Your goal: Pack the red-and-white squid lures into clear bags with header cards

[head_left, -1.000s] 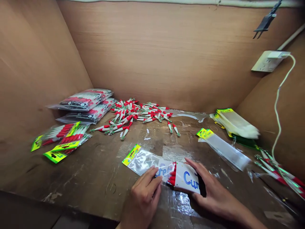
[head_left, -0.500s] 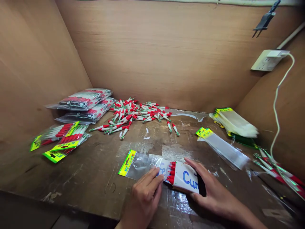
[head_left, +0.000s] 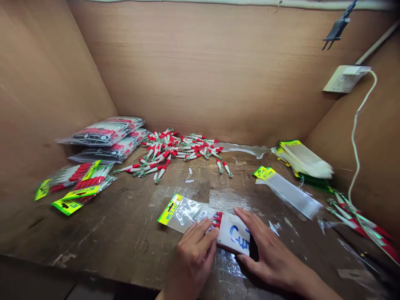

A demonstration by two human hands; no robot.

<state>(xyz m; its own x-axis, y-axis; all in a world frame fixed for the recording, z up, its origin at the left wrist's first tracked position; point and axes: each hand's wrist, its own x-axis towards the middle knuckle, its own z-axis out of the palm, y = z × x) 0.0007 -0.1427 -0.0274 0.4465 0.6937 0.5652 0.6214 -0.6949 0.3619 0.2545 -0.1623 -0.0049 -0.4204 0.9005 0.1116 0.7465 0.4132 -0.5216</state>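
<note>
A clear plastic bag [head_left: 187,213] with a yellow-green BCT LURE header lies at the front of the table. My left hand [head_left: 196,248] pinches its near side, fingers together. Red lure tips [head_left: 217,219] show in a row at the bag's mouth, sticking out of a white holder [head_left: 234,233] with blue handwriting. My right hand [head_left: 268,250] grips the holder's right end between thumb and fingers. The rest of those lures is hidden by the holder.
A heap of red-and-white lures [head_left: 168,150] lies at the back. Filled lure packs [head_left: 79,189] and larger stacked bags [head_left: 106,133] are on the left. Flat plastic bags [head_left: 290,191], a thicker bag stack [head_left: 306,158], larger lures [head_left: 359,221] and a white cord [head_left: 356,125] are right.
My right hand has pushed the holder left toward the bag. The red tips now sit closer to my left fingers, and less of them shows. The whole view has shifted slightly.
</note>
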